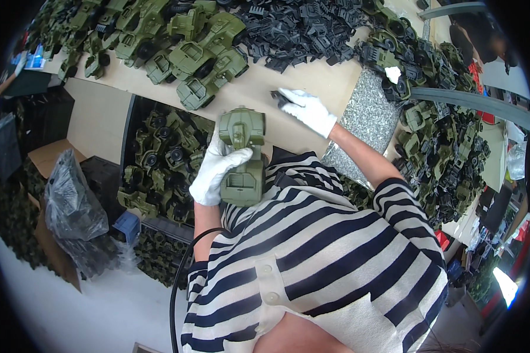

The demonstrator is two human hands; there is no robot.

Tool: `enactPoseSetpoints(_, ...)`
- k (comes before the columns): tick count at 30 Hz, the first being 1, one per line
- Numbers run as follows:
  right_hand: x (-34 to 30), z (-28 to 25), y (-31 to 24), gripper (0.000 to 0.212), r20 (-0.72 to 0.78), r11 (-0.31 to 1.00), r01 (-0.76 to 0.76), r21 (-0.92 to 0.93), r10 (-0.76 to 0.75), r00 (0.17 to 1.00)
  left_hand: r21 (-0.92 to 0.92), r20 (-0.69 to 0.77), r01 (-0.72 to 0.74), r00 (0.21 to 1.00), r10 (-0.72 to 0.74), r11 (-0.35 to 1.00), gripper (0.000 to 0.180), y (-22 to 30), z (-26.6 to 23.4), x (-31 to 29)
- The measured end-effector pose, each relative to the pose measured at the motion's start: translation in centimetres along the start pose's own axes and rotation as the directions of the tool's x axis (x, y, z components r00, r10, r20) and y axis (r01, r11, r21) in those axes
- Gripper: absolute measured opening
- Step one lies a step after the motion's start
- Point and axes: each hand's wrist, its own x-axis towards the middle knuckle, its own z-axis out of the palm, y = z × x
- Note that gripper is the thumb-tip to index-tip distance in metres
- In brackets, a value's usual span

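Observation:
My left hand (215,167), in a white glove, is wrapped round a green toy truck (243,130), held upright in front of my body with its open bed toward me. My right hand (309,110), also gloved in white, reaches over the table and pinches a small black plastic part (280,97) at its fingertips. Behind that hand spreads a heap of black plastic parts (303,32). To the left of the heap, several green toy trucks (194,59) stand in rows on the tan tabletop (247,91).
Below the table's left side sits a bin of green toy vehicles (168,156). More vehicles (441,159) are piled at the right, beside a speckled grey surface (368,115) and a grey metal bar (471,103). Clear plastic wrap (73,197) and a cardboard box (59,156) lie at the left.

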Motion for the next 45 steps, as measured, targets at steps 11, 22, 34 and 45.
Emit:
enactPoseSetpoints(11,2.2,-3.3,-7.5,0.050,0.511,0.217,-0.519,0.826,0.096,0.854,-0.050,0.118,0.156,0.982,-0.149,0.987,0.084,2.4,2.3,-1.2)
enactPoseSetpoints(22,2.7,-4.8,-7.0,0.059,0.589,0.377,-0.579,0.723,0.102,0.802,-0.205,0.137,0.129,0.985,-0.102,0.970,0.082,1.7,2.9,-1.6)
enactPoseSetpoints(34,2.9,-3.6,-7.7,0.060,0.449,0.251,-0.433,0.866,-0.006,0.893,-0.313,0.088,0.186,0.982,-0.167,0.931,0.076,2.7,3.2,-2.5)
enactPoseSetpoints(45,4.6,-3.9,-7.6,0.054,0.329,0.441,-0.259,0.859,-0.090,0.940,-0.082,0.020,-0.053,0.998,0.055,0.995,0.104,0.5,4.0,-0.6)
